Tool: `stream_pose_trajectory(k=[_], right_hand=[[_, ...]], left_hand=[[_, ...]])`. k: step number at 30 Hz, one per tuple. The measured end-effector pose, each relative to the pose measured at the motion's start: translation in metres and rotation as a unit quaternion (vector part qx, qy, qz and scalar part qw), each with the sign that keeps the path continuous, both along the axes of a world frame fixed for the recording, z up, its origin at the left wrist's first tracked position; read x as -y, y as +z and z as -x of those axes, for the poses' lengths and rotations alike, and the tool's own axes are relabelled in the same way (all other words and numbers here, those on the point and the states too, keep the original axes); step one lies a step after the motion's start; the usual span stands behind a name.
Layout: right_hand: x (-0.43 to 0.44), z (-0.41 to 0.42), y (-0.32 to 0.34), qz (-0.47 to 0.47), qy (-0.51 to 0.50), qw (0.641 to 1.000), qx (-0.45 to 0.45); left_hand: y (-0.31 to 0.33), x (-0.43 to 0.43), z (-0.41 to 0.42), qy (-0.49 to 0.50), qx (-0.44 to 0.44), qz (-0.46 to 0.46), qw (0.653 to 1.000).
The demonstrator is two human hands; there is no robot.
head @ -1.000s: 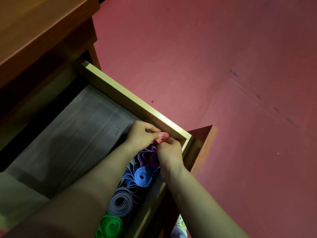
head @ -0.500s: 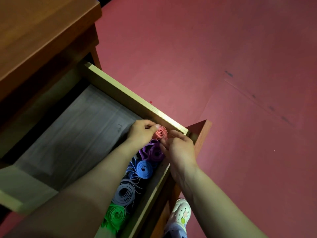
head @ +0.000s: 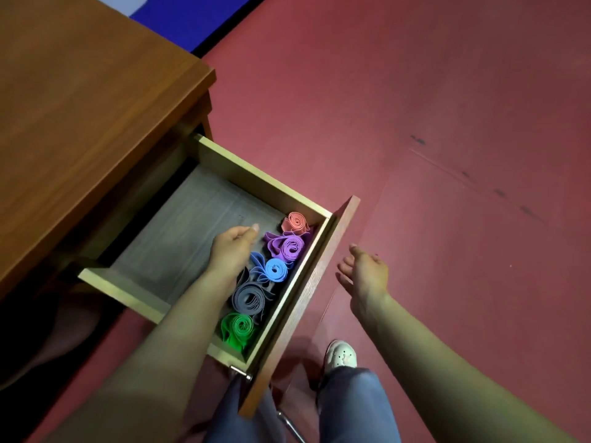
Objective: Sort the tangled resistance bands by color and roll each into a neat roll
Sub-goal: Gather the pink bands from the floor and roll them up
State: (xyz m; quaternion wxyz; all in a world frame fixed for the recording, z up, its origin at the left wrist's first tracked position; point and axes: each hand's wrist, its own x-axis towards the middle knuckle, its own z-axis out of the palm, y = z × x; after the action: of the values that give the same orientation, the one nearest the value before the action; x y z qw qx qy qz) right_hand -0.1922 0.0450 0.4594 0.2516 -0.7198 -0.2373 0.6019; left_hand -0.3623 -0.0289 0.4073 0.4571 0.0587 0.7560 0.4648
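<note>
Head view looks down on a wooden surface (head: 80, 107) with one drawer (head: 256, 177) pulled out over a red floor (head: 415, 91). Five rolled bands stand on end in a row along the inside of the drawer's front panel (head: 307, 302). The pink roll (head: 297, 222) is in the far corner, then come the purple roll (head: 289, 246), the blue roll (head: 276, 270), the grey roll (head: 251, 298) and, in the near corner, the green roll (head: 239, 327). Loose ends spread out from the purple and blue rolls. The rest of the drawer bottom shows grey lining (head: 192, 231). Of the two hands, the left hand (head: 232, 251) hangs above this lining, just beside the purple and blue rolls, with its fingers loosely curled and holding nothing. Its forearm crosses the near edge of the drawer, close to the grey and green rolls. The right hand (head: 364, 273) is outside the drawer, past the front panel and above the floor, with its fingers relaxed and holding nothing. Below it a white shoe (head: 340, 354) stands on the floor.
</note>
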Motion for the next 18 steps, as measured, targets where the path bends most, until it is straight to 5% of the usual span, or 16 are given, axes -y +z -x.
stream_pose_trajectory(k=[11, 18], right_hand=[[-0.025, -0.005, 0.015, 0.097, 0.232, 0.967, -0.04], [-0.067, -0.01, 0.018, 0.108, 0.319, 0.941, -0.034]], left_hand=[[0.049, 0.021, -0.056, 0.135, -0.001, 0.09, 0.987], [0.059, -0.013, -0.087, 0.217, 0.009, 0.053, 0.975]])
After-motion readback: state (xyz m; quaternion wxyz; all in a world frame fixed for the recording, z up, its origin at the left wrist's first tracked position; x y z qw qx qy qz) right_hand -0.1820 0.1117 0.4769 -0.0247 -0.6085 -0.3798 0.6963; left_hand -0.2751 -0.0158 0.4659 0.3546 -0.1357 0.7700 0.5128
